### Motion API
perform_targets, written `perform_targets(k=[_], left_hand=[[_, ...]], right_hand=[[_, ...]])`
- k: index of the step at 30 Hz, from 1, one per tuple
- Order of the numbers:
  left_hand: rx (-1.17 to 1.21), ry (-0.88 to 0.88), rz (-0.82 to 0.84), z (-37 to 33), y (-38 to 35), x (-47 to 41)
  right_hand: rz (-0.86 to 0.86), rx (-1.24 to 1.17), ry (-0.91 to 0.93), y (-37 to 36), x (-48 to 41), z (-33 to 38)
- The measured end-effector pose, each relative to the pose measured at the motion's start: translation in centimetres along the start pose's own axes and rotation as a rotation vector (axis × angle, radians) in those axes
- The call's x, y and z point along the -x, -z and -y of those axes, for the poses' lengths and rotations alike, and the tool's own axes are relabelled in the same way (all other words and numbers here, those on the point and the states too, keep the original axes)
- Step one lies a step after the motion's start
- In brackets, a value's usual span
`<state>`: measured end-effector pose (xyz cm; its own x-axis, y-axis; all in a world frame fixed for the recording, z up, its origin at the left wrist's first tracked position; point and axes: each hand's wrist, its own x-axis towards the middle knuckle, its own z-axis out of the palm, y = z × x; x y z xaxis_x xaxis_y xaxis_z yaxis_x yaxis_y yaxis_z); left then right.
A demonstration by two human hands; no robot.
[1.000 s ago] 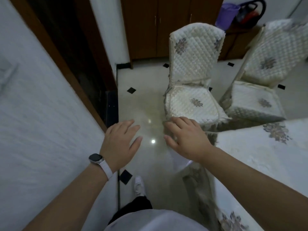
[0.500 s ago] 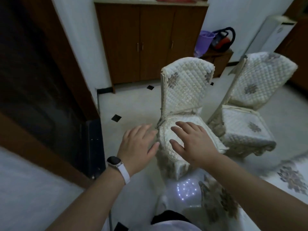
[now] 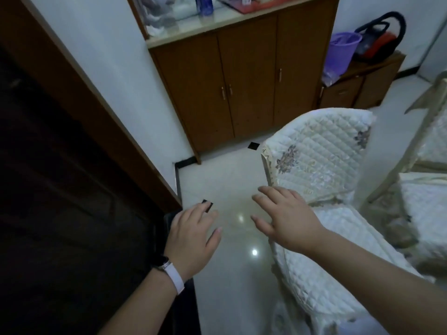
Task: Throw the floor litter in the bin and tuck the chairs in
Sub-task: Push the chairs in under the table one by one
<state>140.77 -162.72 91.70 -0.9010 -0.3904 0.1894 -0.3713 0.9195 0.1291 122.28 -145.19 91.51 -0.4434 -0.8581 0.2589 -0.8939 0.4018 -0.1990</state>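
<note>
I see both of my hands stretched out ahead of me, palms down, holding nothing. My left hand (image 3: 192, 238) hangs over the glossy floor (image 3: 225, 180) just beside the dark door frame. Its fingers (image 3: 193, 213) lie straight and close together with the thumb angled out to the right. A watch (image 3: 162, 262) on a white strap sits on that wrist.

My right hand (image 3: 289, 220) is higher and to the right, its fingers (image 3: 268, 192) spread loosely. It lies over the front left edge of the near chair (image 3: 321, 160), with the fingertips near the lower left corner of the quilted back. I cannot tell whether the palm touches the seat cover.

That chair stands out on the open floor, its back towards the brown cabinet (image 3: 244, 83). A second chair (image 3: 428, 201) stands just beside it at the right edge. A purple bucket (image 3: 339, 53) sits on a low unit past the cabinet, well apart from my hands.
</note>
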Motion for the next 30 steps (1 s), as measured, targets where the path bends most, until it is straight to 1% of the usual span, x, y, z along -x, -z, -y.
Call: perform_targets(k=[4,8,13,16,21,25,27,30], left_hand=[[0.012,-0.003,-0.021,0.0,-0.3,-5.6],[0.008,-0.082,-0.029,0.6,-1.4,-10.3],[0.045,-0.118,-0.056,3.1,-2.8,-16.6],[0.079,-0.145,-0.052,5.4,-4.2,-20.1],[0.116,-0.204,-0.061,11.3,-6.4,-27.2],[0.171,-0.220,-0.043,16.1,-6.9,-33.4],[0.192,-0.252,-0.030,18.1,-7.0,-36.3],[0.200,-0.291,-0.010,20.7,-7.7,-40.7]], right_hand=[[0.053,-0.010,0.008,-0.2,-4.4,-3.7],[0.030,0.016,-0.035,-0.4,-7.7,-6.4],[0.055,0.034,-0.076,-1.8,-12.1,-8.8],[0.033,0.062,-0.080,-2.9,-15.3,-9.7],[0.068,0.110,-0.188,-4.6,-22.6,-10.2],[0.080,0.188,-0.204,-5.5,-28.9,-10.1],[0.090,0.211,-0.246,-5.5,-32.5,-10.6],[0.069,0.215,-0.310,-6.0,-36.8,-10.7]])
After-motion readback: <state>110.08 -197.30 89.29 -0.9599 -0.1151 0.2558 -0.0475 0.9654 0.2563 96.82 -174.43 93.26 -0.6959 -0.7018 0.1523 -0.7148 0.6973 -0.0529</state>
